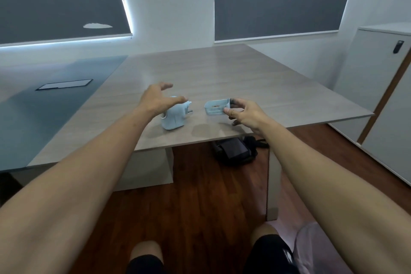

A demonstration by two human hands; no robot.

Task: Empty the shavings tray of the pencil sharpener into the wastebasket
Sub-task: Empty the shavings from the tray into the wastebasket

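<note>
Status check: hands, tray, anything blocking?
Left hand open, over sharpener. Right hand pinching tray, already out, shavings inside. Wastebasket not in view. Black bag under table.

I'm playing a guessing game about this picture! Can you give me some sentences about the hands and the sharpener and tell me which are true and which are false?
1. The right hand holds the shavings tray. True.
2. The tray is still inside the pencil sharpener. False: it is out, to the sharpener's right.
3. The tray is empty. False: brownish shavings lie in it.
4. The left hand is open above the sharpener. True.
5. The sharpener stands on the floor. False: it stands on the table.
</note>
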